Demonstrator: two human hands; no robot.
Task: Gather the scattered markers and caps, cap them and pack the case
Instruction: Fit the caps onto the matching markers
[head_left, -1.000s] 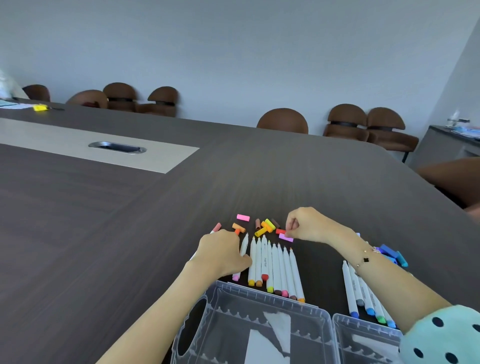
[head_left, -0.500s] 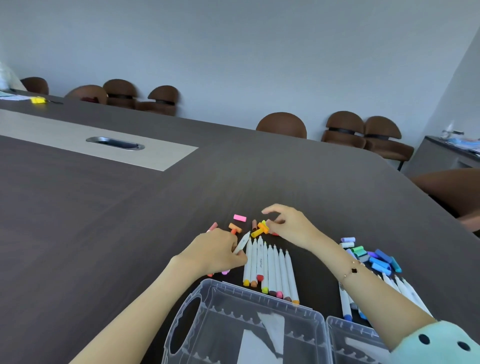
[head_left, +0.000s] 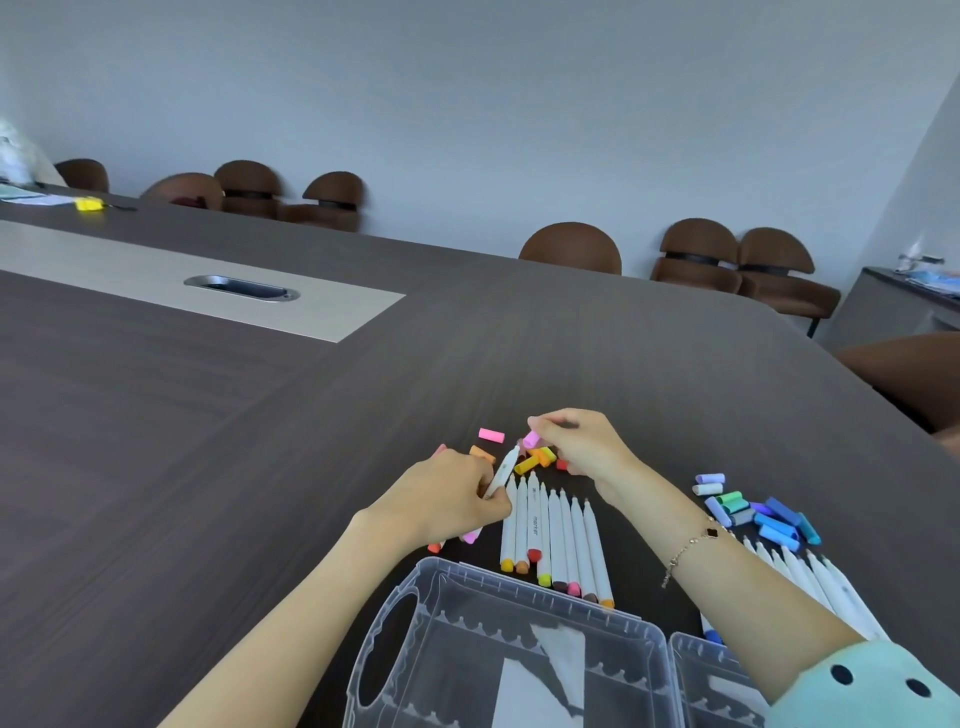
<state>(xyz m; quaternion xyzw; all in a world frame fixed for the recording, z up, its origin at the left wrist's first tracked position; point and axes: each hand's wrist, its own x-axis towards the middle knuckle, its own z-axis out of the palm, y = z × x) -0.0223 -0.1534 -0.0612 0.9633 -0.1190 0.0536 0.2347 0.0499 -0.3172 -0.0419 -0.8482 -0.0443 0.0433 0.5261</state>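
My left hand (head_left: 447, 493) grips a white marker (head_left: 503, 472) with a pink end, tilted up off the table, bare tip pointing away from me. My right hand (head_left: 582, 447) pinches a light pink cap (head_left: 531, 439) just beyond that tip, not touching it. Several white markers (head_left: 553, 535) lie side by side between my hands. Loose caps in pink (head_left: 491, 435), orange and yellow (head_left: 535, 460) lie beyond them. Blue, green and lilac caps (head_left: 753, 512) sit at the right beside more markers (head_left: 815, 577). The clear plastic case (head_left: 441, 649) lies open below.
The dark wood table (head_left: 208, 467) stretches left and far, with a pale strip and a metal cable slot (head_left: 241, 288). Brown chairs (head_left: 571, 249) line the far edge. A yellow object (head_left: 88, 203) lies far left. A side cabinet (head_left: 904, 301) stands at right.
My left hand has lifted the pink-ended marker and tilted its tip up. My right hand picked a pink cap from the pile and brought it toward the tip.
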